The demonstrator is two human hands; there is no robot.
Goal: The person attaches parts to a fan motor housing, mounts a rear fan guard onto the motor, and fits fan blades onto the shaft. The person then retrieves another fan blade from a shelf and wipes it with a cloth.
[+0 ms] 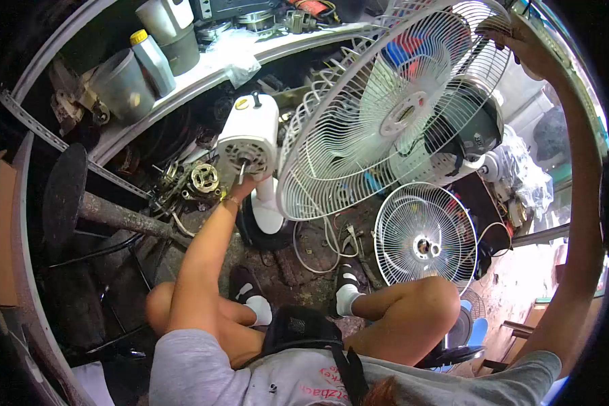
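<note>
A white electric fan [266,210] stands upright on a dark round base, its motor head bare at the front with the metal shaft sticking out. My left hand [242,187] grips it just under the motor head, by the neck; some fingers are hidden. Up at the right, my right hand [511,42] is closed on the rim of a large white fan guard [331,125], which is tilted in the air beside the motor head. Another round white guard [426,233] rests on the floor near my right knee.
A shelf [203,68] at the back left carries containers, including a grey bottle [153,64] with a yellow cap. A dark helmet [470,125] shows behind the raised guard. Loose motor parts [203,177] and a white cord [328,250] lie on the floor. A metal post [125,213] stands left.
</note>
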